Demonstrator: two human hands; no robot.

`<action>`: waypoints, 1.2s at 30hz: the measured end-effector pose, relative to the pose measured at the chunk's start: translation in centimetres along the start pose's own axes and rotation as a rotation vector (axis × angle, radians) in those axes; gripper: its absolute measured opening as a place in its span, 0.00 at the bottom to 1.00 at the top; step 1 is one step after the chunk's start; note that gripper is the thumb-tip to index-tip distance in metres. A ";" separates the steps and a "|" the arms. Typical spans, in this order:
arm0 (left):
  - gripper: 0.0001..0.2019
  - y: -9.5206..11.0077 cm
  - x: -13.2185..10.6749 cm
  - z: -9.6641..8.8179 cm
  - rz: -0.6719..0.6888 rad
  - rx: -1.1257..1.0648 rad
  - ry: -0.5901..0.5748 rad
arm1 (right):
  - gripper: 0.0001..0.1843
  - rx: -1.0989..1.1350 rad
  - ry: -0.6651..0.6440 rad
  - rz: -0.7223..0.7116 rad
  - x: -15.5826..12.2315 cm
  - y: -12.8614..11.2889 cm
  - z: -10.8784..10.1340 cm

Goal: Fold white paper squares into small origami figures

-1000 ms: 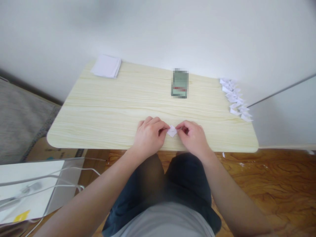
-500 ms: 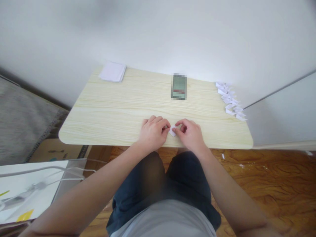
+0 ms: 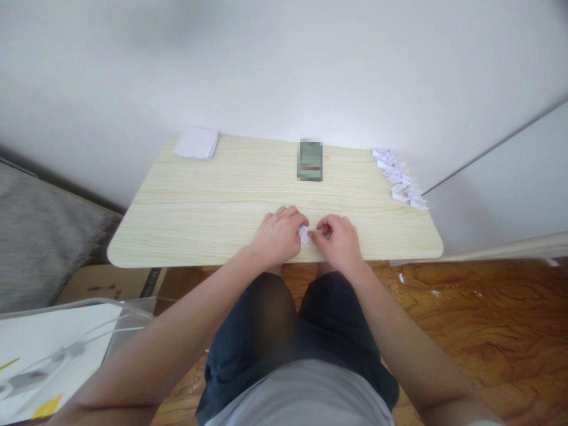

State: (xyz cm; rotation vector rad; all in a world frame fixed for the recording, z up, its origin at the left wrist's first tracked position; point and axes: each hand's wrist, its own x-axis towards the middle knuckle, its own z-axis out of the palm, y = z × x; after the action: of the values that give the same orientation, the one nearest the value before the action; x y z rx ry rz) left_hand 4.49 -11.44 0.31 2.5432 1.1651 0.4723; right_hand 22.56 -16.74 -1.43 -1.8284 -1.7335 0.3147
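Note:
A small piece of folded white paper (image 3: 304, 234) is between my two hands, near the front edge of the pale wood-grain table (image 3: 213, 201). My left hand (image 3: 280, 235) grips the paper from the left, thumb and index finger at its edge, the back of the hand facing up. From the other side, the thumb of my right hand (image 3: 338, 241) presses on the paper's right edge while its other fingers curl in. The paper's exact folds are too small to make out.
A stack of white paper sheets (image 3: 196, 144) lies at the back left. A blurred-out greenish object (image 3: 310, 161) is at the back middle. Several folded white paper pieces (image 3: 397, 177) line the right edge. White scraps (image 3: 402, 277) lie on the wooden floor; a wall stands behind.
The view has shifted slightly, so the table's things appear further left. My right fingertips have drawn back a little to the paper's right edge, and more of the paper shows.

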 end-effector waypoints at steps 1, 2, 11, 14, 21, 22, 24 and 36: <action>0.12 0.1 0.2 -0.1 0.002 -0.006 -0.006 | 0.07 -0.005 0.006 0.005 -0.1 0.1 0.0; 0.11 0.2 0.4 -0.1 0.002 -0.013 -0.012 | 0.06 -0.002 0.005 0.007 -0.1 0.2 -0.1; 0.08 0.0 1.2 -0.4 -0.070 -0.218 -0.040 | 0.07 0.054 -0.080 -0.036 0.0 0.5 -0.7; 0.08 -0.4 1.3 -0.2 -0.120 -0.434 -0.020 | 0.07 0.170 -0.074 -0.057 0.0 0.6 -0.9; 0.05 -0.4 1.3 0.3 -0.242 -0.944 0.004 | 0.07 0.408 -0.003 -0.002 -0.7 -0.1 -0.7; 0.05 -0.4 1.2 0.3 -0.241 -0.970 0.004 | 0.08 0.405 0.009 0.006 -0.7 -0.2 -0.7; 0.04 -0.3 1.1 0.2 -0.223 -0.934 0.035 | 0.08 0.371 0.035 -0.003 -0.7 -0.4 -0.8; 0.09 -1.6 -0.8 1.4 0.155 -0.280 0.195 | 0.06 0.047 0.039 -0.343 -1.1 1.3 0.7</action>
State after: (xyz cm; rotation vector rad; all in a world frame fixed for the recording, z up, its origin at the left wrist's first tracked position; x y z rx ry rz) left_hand 3.47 -11.26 -1.76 2.3908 0.8915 0.8738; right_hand 23.11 -17.57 -2.91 -1.4601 -1.9538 0.1761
